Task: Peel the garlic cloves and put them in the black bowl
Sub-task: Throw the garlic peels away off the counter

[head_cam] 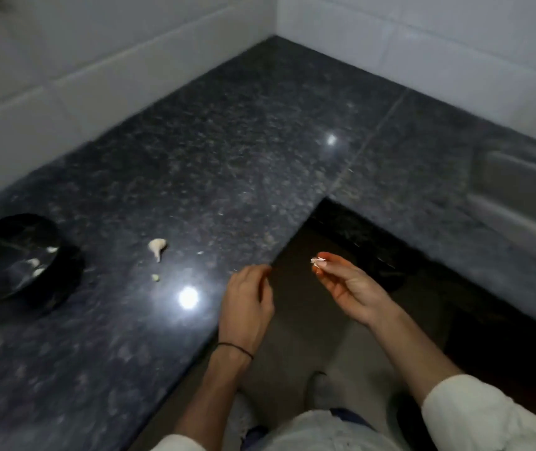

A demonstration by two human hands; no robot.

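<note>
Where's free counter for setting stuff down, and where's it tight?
Free: granite countertop from the garlic clove back to the tiled corner, and the near strip below the black bowl. Tight: bowl, clove and a small garlic scrap cluster left; the sink fills the right.

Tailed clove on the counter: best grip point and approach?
Probably pinch the fat rounded end of the garlic clove from above, fingers across its width. It lies flat on the countertop, and its thin tail points toward the person, too slender to hold.
</note>
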